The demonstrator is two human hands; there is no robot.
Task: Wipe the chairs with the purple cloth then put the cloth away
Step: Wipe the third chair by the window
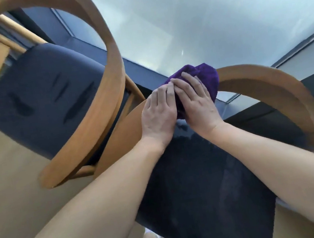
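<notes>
Left chair point(45, 109): dark blue seat with a curved wooden rail, parked just beside the nearer one and touched by neither hand.
Floor point(3, 167): plain beige, showing under and left of both chairs.
Left hand point(158, 114): flat on the top of the near rail, fingers together and fairly straight, tips resting on the near-left edge of the cloth. Pressing, not gripping.
Purple cloth point(205, 74): bunched into a pad on the crest of the near chair's rail, mostly under and just beyond the fingers of both hands, with more of it poking out on the right.
Right hand point(198, 107): spread flat on the cloth, fingers straight, palm down. Carrying most of the pad, by the look of it.
Near chair point(195, 185): dark seat right below the forearms, with its wooden rail point(267, 82) arching off to the right and back down.
Tabletop point(217, 13): frosted glass just past the rail, nothing visible on it.
What the move hangs on: cloth sits dead ahead of both hands, and the long unwiped-looking run of rail curves away to the right, so right hand nearer to it and probably better placed to lead.
Stage, best guess: mid-wipe on the second chair's rail, putting away not yet started.
Risk: pad slipping off the narrow curved top if pushed with flat palms only.
</notes>
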